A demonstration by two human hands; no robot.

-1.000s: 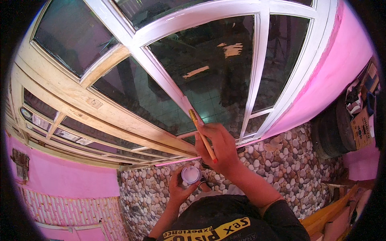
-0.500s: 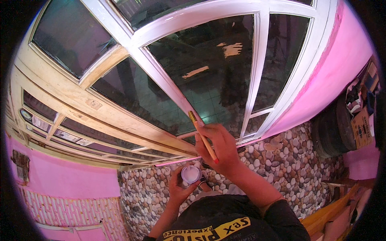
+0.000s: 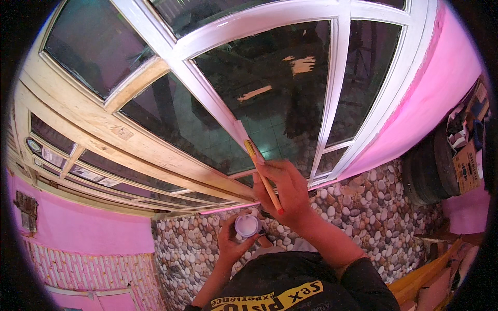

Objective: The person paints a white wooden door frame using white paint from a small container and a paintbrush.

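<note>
My right hand (image 3: 284, 189) is closed round the handle of a paintbrush (image 3: 267, 181), which has a red tip at its lower end and a gold-coloured band near the bristles. The bristles lie against a white window bar (image 3: 220, 109), close to its lower part. Lower down, my left hand (image 3: 232, 239) grips a small round cup of white paint (image 3: 247, 225), its open top facing up. The window frame is white at the upper right, while the wooden frame (image 3: 78, 101) to the left is cream and worn. Dark glass (image 3: 280, 78) fills the panes.
A pink wall (image 3: 410, 122) borders the window on the right. Dark tyres (image 3: 428, 168) stand at the far right beside a cardboard box (image 3: 468, 168). Pebble-patterned flooring (image 3: 363, 217) lies below. Brick-patterned pink wall (image 3: 93, 264) shows at the lower left.
The brush has tilted slightly, its bristles now pressed up along the bar. The window sits slightly lower and further right in view. My left hand keeps the cup in place.
</note>
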